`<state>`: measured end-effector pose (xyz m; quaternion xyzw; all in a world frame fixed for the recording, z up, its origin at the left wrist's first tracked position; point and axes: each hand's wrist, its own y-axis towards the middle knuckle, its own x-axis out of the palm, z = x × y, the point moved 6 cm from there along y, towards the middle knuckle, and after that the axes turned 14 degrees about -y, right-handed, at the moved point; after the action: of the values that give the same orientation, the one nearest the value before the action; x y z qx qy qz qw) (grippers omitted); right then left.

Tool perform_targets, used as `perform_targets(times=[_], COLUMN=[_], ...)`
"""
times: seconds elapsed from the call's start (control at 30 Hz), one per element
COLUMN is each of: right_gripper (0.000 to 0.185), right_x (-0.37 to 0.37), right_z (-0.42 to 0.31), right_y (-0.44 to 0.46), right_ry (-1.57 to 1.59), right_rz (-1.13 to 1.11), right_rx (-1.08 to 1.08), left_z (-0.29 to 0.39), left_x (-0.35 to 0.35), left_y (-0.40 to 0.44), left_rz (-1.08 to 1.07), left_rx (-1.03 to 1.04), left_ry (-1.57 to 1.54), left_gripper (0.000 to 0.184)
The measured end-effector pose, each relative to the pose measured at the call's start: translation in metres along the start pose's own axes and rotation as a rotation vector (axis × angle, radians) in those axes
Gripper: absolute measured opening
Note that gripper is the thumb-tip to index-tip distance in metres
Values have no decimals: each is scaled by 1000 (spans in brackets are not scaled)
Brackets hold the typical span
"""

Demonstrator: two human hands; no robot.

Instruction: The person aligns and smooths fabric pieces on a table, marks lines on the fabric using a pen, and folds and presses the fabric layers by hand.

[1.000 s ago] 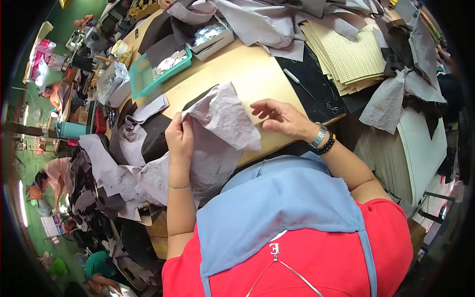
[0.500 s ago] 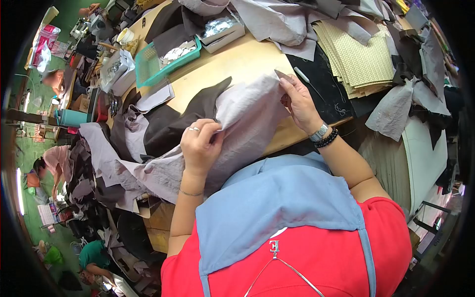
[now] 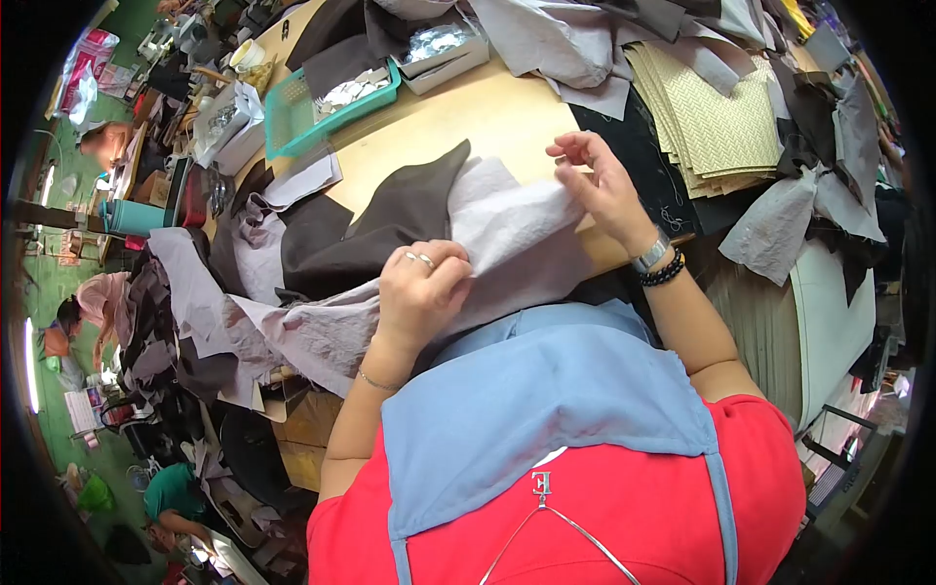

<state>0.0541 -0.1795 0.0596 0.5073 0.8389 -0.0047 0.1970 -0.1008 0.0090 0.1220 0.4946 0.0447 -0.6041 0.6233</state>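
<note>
My left hand (image 3: 421,288) pinches the edge of a pale grey-lilac fabric (image 3: 512,219) in front of my apron, its fingers closed on the cloth. My right hand (image 3: 603,190) is raised at the fabric's right end, fingers apart and curved, with nothing seen between them. Dark brown fabric (image 3: 375,234) lies against the pale piece, beyond my left hand, one corner pointing up. More of the pale cloth (image 3: 312,336) trails to the left over the table's near edge.
On the wooden table (image 3: 507,117) stand a teal basket (image 3: 283,117) of small pale pieces and a white box (image 3: 448,68). A stack of woven yellowish sheets (image 3: 717,132) lies at the right. Other people (image 3: 175,492) are at the far left.
The pale fabric's right end was pinched up by my right hand, which has now let go and opened. My left hand has moved right with the cloth, and more dark fabric shows.
</note>
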Motion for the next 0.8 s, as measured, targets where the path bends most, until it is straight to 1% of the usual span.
perform_targets(times=[0.07,0.1,0.13,0.17,0.2,0.23,0.27,0.3,0.33,0.37,0.4,0.47,0.53,0.57,0.6,0.63,0.67,0.7,0.73,0.77,0.8], right_gripper=[45,57,54,51,47,35,28,22,17,21,24,32,39,41,43,47,47,46,46,47,48], right_x=[0,12,21,27,34,45,47,48,47,39,34,20,14,13,10,8,4,2,-1,-4,-2], right_z=[-1,3,14,16,8,8,5,0,-5,-12,-20,-42,-53,-53,-55,-55,-56,-54,-54,-52,-51], right_y=[11,18,18,17,14,15,16,17,17,17,15,11,11,11,12,12,15,18,21,25,25], right_ry=[22,-52,-141,-226,-314,-183,-92,0,92,219,202,166,213,244,275,254,266,280,293,269,324], right_rz=[-173,-284,-394,-522,-652,-583,-530,-479,-426,-393,-408,-429,-358,-335,-311,-327,-269,-212,-157,-134,-128], right_rx=[124,105,234,246,257,84,61,38,15,46,93,183,81,22,-36,26,-25,-74,-122,-138,-111], left_z=[11,16,20,21,18,14,12,9,-1,-37,-48,-84,-107,-101,-92,-89,-87,-83,-86,-85,-76], left_x=[5,8,10,13,12,11,9,1,-10,-31,-46,-57,-50,-48,-49,-50,-52,-63,-75,-94,-118], left_y=[-1,0,0,-1,1,1,1,3,1,-8,-9,-41,-66,-68,-63,-62,-64,-61,-63,-66,-63], left_rz=[-54,-70,-86,-117,-145,-170,-192,-139,-90,70,78,-115,-326,-255,-259,-233,-206,-18,103,215,328], left_rx=[22,35,52,28,-48,-125,-205,-319,-314,-663,-674,-647,-865,-761,-699,-780,-863,-743,-748,-745,-741], left_ry=[-14,-33,-50,-86,-204,-321,-437,-613,-595,-639,-485,50,104,26,32,-58,-148,-107,-147,-110,-74], left_gripper=[23,23,23,21,20,19,18,19,22,30,46,56,61,55,38,31,24,17,14,13,12])
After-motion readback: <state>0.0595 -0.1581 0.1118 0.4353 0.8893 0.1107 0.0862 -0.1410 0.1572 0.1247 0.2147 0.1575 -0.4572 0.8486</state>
